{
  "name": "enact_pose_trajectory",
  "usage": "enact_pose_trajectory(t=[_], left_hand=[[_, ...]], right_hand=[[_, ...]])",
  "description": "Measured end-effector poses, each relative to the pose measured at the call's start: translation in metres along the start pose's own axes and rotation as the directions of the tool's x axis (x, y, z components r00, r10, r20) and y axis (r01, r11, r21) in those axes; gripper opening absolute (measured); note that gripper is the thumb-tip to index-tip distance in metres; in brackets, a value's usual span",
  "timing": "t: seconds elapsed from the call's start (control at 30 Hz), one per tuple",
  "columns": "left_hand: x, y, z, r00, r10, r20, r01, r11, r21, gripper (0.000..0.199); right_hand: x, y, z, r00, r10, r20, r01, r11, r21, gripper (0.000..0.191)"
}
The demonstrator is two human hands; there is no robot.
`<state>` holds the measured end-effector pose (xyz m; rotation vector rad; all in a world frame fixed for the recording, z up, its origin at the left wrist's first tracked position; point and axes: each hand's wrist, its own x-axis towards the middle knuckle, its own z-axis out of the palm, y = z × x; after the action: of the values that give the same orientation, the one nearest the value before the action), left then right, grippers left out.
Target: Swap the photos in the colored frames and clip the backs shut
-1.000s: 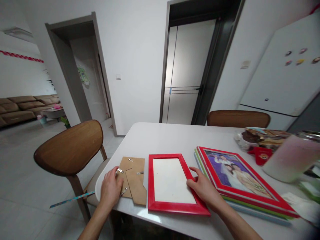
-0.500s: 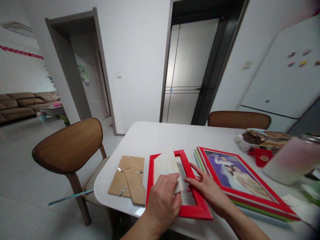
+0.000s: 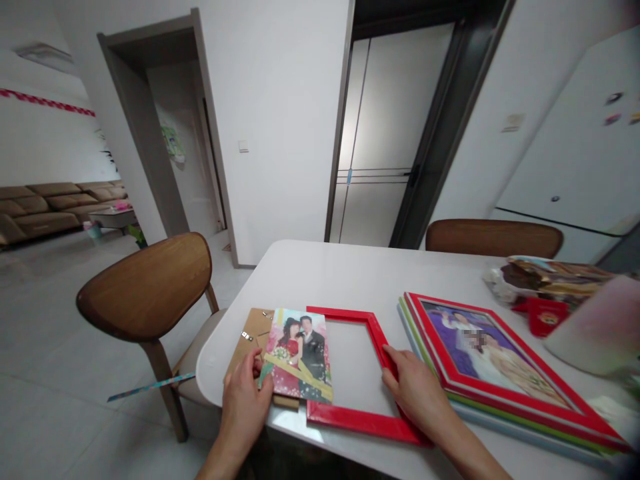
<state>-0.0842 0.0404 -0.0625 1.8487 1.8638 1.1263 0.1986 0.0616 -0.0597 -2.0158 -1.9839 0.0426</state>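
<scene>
In the head view, my left hand (image 3: 246,392) pinches the lower left edge of a photo (image 3: 298,357) of a couple, its picture side up. Yellowish strips cross the photo. It lies over the left part of a red picture frame (image 3: 355,418) and partly over a brown backing board (image 3: 257,322) with metal clips. My right hand (image 3: 416,385) grips the frame's right side, thumb and fingers closed about the bar. The white tabletop shows through the frame's opening. Most of the backing board is hidden under the photo and my left hand.
To the right, a red-framed picture (image 3: 493,353) tops a stack of frames. Beyond it are a red packet (image 3: 547,316), a plastic-wrapped bundle (image 3: 545,277) and a pinkish-white container (image 3: 595,327). Wooden chairs (image 3: 150,287) stand at the white table's (image 3: 345,270) left and far sides.
The pale sheet that my left hand was lifting inside the frame is now face up to the left, showing a photo. My right hand stays at the frame's right side. The view has shifted slightly.
</scene>
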Motion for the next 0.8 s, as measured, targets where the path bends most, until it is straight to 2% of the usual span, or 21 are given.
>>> enact_pose_trajectory(t=[0.1,0.17,0.23,0.3,0.33,0.4,0.47,0.53,0.63,0.73,0.8], left_hand=[[0.000,0.002,-0.003,0.995,0.083,0.049,-0.089,0.989,0.122,0.026],[0.000,0.003,-0.005,0.992,0.111,0.064,-0.120,0.982,0.147,0.023],[0.000,0.005,-0.005,0.990,0.130,0.053,-0.137,0.978,0.159,0.025],[-0.002,0.009,-0.004,0.985,0.169,0.031,-0.172,0.973,0.154,0.029],[-0.004,0.013,-0.003,0.979,0.200,0.026,-0.202,0.969,0.144,0.030],[-0.008,0.022,0.001,0.957,0.283,0.062,-0.288,0.952,0.106,0.035],[-0.013,0.032,0.007,0.917,0.367,0.157,-0.379,0.924,0.055,0.045],[-0.016,0.041,0.014,0.878,0.411,0.248,-0.428,0.903,0.019,0.057],[-0.012,0.052,0.023,0.877,0.408,0.253,-0.418,0.908,-0.014,0.059],[-0.003,0.064,0.021,0.908,0.410,0.088,-0.391,0.903,-0.175,0.052],[0.001,0.075,0.016,0.949,0.310,-0.055,-0.308,0.876,-0.371,0.042]], right_hand=[[-0.001,0.001,-0.001,1.000,-0.016,-0.011,0.016,1.000,-0.001,0.040],[-0.001,-0.003,-0.004,0.996,-0.035,-0.085,0.037,0.999,0.029,0.038],[-0.001,-0.012,-0.007,0.983,-0.055,-0.173,0.079,0.987,0.136,0.037],[-0.001,-0.029,-0.007,0.987,-0.029,-0.161,0.085,0.931,0.356,0.039],[-0.001,-0.038,-0.005,0.995,-0.004,-0.097,0.051,0.867,0.495,0.042],[0.001,-0.058,0.002,0.993,0.050,0.103,-0.109,0.679,0.726,0.049],[0.004,-0.077,0.008,0.954,0.036,0.297,-0.281,0.449,0.848,0.053],[0.008,-0.092,0.008,0.918,-0.025,0.397,-0.379,0.250,0.891,0.048],[0.013,-0.108,-0.008,0.917,-0.069,0.393,-0.385,0.104,0.917,0.039],[0.012,-0.116,-0.033,0.949,-0.067,0.308,-0.307,0.028,0.951,0.044],[0.009,-0.117,-0.042,0.964,-0.035,0.263,-0.264,-0.002,0.965,0.046]])
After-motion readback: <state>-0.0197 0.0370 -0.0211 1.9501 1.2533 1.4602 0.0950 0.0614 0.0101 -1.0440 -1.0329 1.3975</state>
